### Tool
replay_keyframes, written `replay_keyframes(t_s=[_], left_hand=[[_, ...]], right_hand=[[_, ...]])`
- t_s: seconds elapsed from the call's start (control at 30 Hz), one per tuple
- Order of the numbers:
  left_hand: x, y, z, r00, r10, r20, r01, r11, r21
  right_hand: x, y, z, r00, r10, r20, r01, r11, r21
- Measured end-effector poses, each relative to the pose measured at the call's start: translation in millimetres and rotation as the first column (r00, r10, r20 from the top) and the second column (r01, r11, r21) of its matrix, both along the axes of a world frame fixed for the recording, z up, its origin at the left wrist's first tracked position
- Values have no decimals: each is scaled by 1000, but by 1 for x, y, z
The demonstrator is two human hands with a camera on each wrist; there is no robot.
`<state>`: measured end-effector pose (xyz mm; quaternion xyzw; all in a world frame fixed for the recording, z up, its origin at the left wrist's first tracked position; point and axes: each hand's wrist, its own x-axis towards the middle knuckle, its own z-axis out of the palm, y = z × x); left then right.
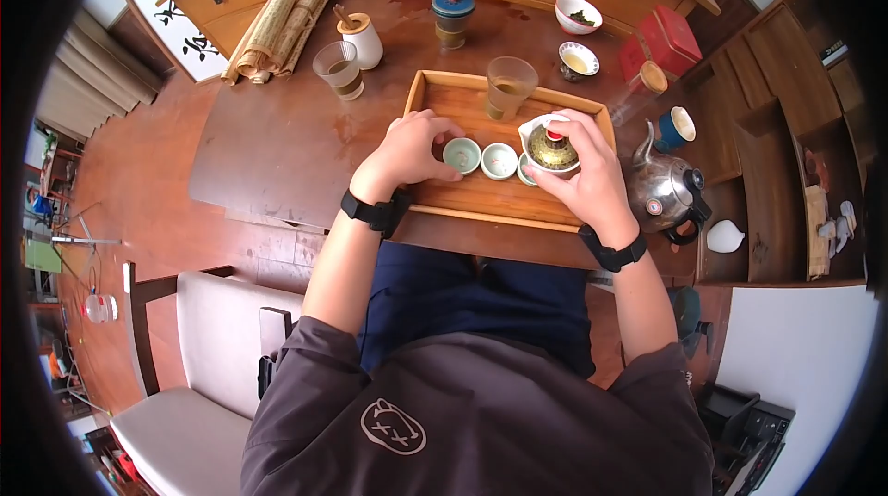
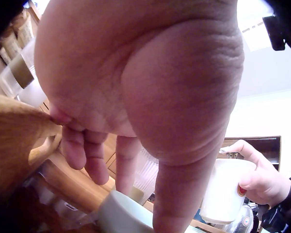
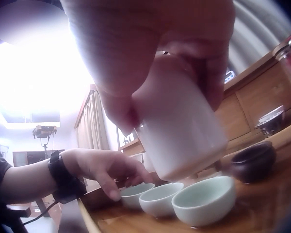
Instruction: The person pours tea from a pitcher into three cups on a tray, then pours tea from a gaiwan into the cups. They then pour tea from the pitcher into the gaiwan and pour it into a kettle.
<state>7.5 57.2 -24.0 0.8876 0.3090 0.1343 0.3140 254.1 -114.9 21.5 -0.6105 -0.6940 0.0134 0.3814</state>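
Observation:
Three pale green teacups stand in a row on a wooden tray (image 1: 481, 209). At the leftmost teacup (image 1: 462, 156), my left hand (image 1: 413, 152) has its thumb and a finger on opposite sides of the rim. The middle teacup (image 1: 499, 161) sits beside it. My right hand (image 1: 589, 169) grips a white lipped pitcher (image 3: 179, 121) with a gold patterned top and a red spot. In the right wrist view the pitcher tilts close above the right-hand teacup (image 3: 204, 201), which it partly covers in the head view.
A glass tumbler (image 1: 510, 89) stands on the tray's far side. Right of the tray is a steel kettle (image 1: 661, 195). Behind are a bowl of leaves (image 1: 578, 15), a red box (image 1: 660, 43) and a blue-lidded jar (image 1: 452, 18). Another tumbler (image 1: 339, 70) stands at the left.

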Motion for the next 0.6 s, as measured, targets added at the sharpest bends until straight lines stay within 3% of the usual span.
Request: replay_keyframes(t_s=[0.6], left_hand=[[1, -1, 1, 1000, -4, -22, 4, 1000, 6]], right_hand=[[-16, 16, 5, 997, 70, -34, -70, 998, 3]])
